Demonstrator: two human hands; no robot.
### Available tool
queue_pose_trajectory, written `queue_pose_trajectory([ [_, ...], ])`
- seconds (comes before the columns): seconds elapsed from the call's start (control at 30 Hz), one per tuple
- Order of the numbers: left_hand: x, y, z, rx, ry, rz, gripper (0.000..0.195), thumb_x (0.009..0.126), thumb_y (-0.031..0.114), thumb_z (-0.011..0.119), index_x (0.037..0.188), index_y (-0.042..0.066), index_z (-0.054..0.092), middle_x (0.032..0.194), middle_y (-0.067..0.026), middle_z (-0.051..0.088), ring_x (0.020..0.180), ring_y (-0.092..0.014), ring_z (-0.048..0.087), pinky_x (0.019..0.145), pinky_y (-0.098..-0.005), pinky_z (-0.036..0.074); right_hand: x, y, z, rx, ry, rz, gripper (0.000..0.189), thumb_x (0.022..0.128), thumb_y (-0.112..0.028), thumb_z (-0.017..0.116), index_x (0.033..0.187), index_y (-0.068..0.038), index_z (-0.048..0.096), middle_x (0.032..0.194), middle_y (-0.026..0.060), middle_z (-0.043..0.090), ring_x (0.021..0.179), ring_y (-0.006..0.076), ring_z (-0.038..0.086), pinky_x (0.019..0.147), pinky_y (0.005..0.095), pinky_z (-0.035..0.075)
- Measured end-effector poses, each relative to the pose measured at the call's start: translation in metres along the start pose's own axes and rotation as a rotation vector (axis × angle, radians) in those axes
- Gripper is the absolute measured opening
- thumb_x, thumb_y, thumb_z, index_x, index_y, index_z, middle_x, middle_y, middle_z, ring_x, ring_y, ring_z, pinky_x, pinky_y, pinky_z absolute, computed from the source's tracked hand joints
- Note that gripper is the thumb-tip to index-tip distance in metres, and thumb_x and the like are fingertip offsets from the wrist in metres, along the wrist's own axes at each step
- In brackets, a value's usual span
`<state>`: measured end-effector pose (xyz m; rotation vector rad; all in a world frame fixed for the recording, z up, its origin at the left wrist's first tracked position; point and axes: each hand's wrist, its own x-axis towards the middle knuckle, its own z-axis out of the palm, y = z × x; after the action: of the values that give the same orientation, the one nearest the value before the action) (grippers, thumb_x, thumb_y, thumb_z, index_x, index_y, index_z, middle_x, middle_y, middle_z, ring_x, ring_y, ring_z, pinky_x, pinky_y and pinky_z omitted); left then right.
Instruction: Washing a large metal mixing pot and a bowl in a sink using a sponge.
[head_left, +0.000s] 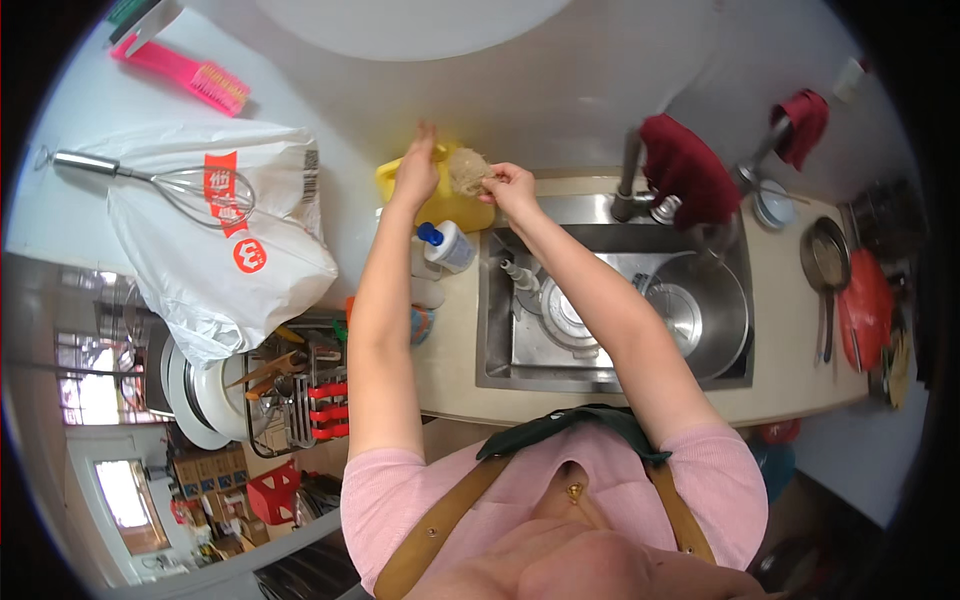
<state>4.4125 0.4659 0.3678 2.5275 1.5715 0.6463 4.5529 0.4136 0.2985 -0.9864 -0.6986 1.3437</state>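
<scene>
A beige fibrous scrubber (470, 172) is pinched between the fingers and thumb of my right hand (513, 190). Behind it stands a yellow plastic jug (469, 214), partly covered by the scrubber. My left hand (418, 171) is at the top of the jug, beside its handle, with the fingers stretched towards the wall; whether it grips the jug is hidden. In front of the jug is a white bottle with a blue cap (452, 249), tilted in view.
The steel sink (495, 330) holds a large metal pot (720, 352) and a round lid (562, 311). A dark red cloth (686, 169) hangs over the faucet. A frying pan (825, 255) sits at right. At left are a whisk (206, 196), a white plastic bag (277, 225) and a dish rack (300, 435).
</scene>
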Motion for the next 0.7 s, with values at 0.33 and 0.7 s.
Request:
queue_pose_trajectory([
  [0.33, -0.082, 0.163, 0.119, -0.461, 0.170, 0.156, 0.027, 0.073, 0.003, 0.048, 0.099, 0.000, 0.052, 0.102, -0.0179, 0.052, 0.095, -0.033, 0.050, 0.083, -0.0367, 0.039, -0.195, 0.003, -0.215, -0.030, 0.067, 0.268, 0.019, 0.075, -0.001, 0.053, 0.094, 0.002, 0.053, 0.082, 0.0079, 0.058, 0.071, 0.0134, 0.058, 0.058, 0.0208, 0.050],
  [0.7, -0.017, 0.244, 0.277, -0.540, -0.287, 0.096, 0.035, 0.078, 0.020, 0.051, 0.106, 0.000, 0.043, 0.102, -0.0179, 0.048, 0.096, -0.026, 0.047, 0.084, -0.0327, 0.036, -0.278, -0.025, -0.380, -0.206, 0.604, 0.168, 0.016, 0.075, 0.003, 0.051, 0.092, 0.003, 0.052, 0.079, 0.0079, 0.058, 0.063, 0.0115, 0.058, 0.053, 0.0187, 0.048],
])
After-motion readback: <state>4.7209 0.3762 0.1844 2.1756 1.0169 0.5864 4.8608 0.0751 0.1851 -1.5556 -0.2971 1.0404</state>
